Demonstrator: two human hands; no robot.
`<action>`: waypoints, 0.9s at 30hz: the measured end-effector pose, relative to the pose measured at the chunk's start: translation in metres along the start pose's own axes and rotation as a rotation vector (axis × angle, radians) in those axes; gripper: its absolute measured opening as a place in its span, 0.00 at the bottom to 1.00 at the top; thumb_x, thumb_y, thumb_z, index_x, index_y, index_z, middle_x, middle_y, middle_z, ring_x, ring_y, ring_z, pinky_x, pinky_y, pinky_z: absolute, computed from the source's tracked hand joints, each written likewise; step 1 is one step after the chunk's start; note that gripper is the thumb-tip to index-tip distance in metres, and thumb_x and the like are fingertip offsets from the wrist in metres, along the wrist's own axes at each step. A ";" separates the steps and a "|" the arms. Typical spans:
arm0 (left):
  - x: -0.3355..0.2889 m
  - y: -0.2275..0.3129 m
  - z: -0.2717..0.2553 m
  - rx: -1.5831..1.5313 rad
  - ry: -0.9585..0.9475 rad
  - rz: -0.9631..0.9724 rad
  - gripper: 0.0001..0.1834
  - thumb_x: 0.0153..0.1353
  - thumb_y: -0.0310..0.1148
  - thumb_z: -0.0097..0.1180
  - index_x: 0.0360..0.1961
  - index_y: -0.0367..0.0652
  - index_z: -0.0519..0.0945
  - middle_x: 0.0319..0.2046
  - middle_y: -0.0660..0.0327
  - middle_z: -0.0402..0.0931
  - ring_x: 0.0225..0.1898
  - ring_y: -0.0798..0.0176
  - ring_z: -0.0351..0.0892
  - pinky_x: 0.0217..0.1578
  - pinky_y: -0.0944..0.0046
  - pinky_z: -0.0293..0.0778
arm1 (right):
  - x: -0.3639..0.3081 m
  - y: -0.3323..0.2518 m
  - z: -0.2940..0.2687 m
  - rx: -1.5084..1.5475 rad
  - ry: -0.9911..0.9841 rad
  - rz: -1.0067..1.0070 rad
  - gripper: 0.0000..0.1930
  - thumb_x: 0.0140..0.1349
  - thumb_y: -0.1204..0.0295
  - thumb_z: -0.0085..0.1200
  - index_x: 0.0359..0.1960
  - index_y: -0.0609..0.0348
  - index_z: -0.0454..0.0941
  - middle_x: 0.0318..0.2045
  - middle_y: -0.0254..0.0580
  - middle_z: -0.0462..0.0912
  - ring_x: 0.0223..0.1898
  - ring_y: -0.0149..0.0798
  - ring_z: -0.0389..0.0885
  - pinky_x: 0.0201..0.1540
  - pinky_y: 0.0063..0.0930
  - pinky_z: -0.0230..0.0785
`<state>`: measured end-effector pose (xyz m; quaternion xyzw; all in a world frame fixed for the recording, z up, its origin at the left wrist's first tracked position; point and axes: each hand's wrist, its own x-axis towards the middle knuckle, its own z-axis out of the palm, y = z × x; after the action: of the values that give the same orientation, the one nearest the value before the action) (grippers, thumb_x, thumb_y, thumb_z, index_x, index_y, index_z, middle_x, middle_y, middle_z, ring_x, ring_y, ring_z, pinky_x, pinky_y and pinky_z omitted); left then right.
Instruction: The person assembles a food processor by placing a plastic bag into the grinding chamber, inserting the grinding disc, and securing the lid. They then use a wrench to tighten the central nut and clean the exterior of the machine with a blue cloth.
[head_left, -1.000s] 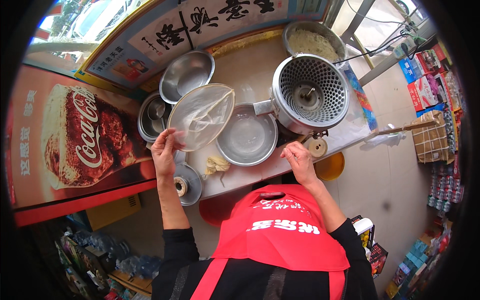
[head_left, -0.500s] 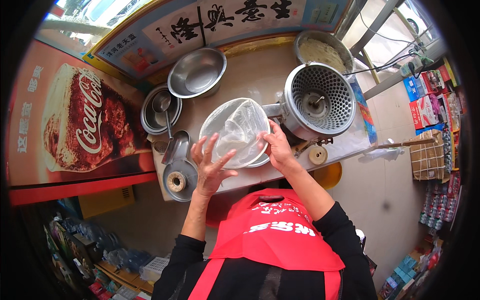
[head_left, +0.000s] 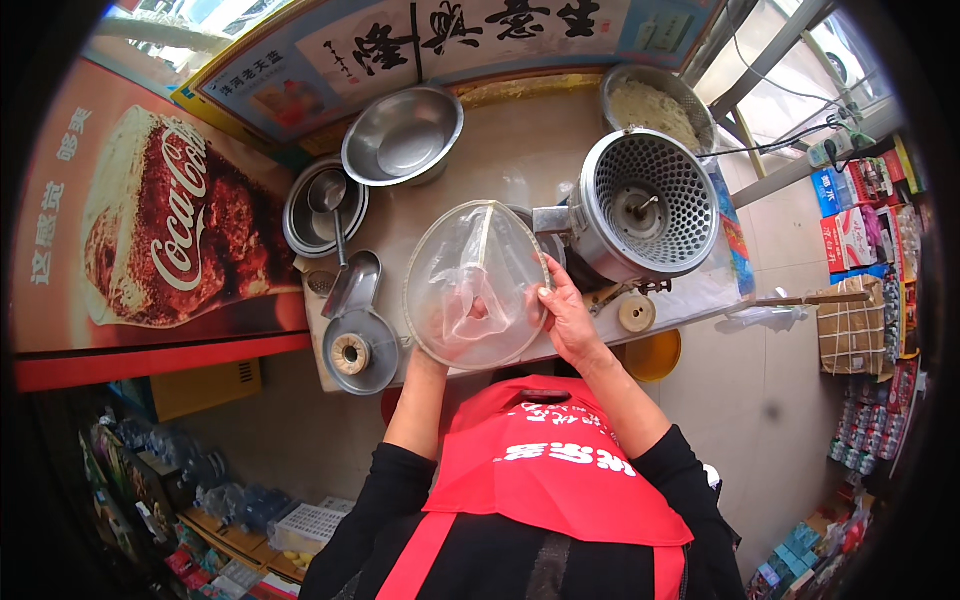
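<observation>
White translucent mesh strainer (head_left: 440, 250), round thin rim, sits in front of the person, above the front edge of the worktop (head_left: 530, 120), rim side facing up toward the camera. Right hand (head_left: 570, 318): partly closed, thumb and fingers pinching the strainer's right rim. Left hand (head_left: 452, 328): behind the mesh, only seen blurred through it; can't tell how far open it is or whether it grips anything.

Right of the strainer: steel machine (head_left: 650, 205), perforated drum tilted toward camera, shaft in the middle, short spout pointing left at the strainer. Wooden disc (head_left: 636, 313) just below the drum. Behind the machine, metal basin (head_left: 612, 88) holding pale, lumpy stuff.

Left side: wide steel bowl (head_left: 403, 135) at the back; ladle (head_left: 327, 190) lying in a stacked pair of bowls (head_left: 296, 222); metal scoop (head_left: 353, 285) next to a grey round lid (head_left: 375, 372) with a pale knob. Yellow bucket (head_left: 655, 355) below worktop level, right. Person wears a red apron (head_left: 550, 480).
</observation>
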<state>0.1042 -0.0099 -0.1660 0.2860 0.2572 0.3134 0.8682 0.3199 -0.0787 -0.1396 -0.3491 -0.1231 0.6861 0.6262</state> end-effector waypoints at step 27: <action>0.020 0.010 0.024 0.242 0.418 0.321 0.14 0.71 0.35 0.56 0.54 0.45 0.73 0.35 0.68 0.75 0.34 0.73 0.73 0.34 0.70 0.73 | -0.005 -0.002 -0.027 -0.540 -0.010 -0.289 0.33 0.73 0.71 0.49 0.76 0.56 0.51 0.61 0.46 0.74 0.58 0.37 0.74 0.58 0.33 0.69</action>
<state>0.1282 0.0022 -0.1477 0.3537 0.4173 0.4660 0.6954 0.3387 -0.0903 -0.1561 -0.4786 -0.3526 0.5341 0.6011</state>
